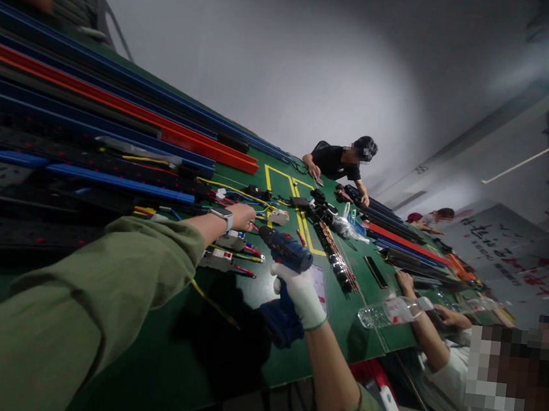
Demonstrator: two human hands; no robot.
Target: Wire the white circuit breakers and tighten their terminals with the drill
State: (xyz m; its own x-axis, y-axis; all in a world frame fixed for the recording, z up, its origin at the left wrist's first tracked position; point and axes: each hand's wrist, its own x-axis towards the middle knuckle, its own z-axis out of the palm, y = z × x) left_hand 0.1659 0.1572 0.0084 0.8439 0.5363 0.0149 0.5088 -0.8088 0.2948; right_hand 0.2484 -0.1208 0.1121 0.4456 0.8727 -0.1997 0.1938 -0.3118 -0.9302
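Over the green tabletop [341, 314], the gloved right grip [302, 293] wraps round a blue drill [289, 249], apparently to aim its nose toward the bare left grip [240, 217], whose fingers curl just ahead; whether those clamp anything, I can't tell.

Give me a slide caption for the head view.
Gloved right hand gripping a blue drill above a green table, bare left hand near its tip.

No text can be read, the dark and red lettering [504, 245] on the wall banner [521, 261] being blurred
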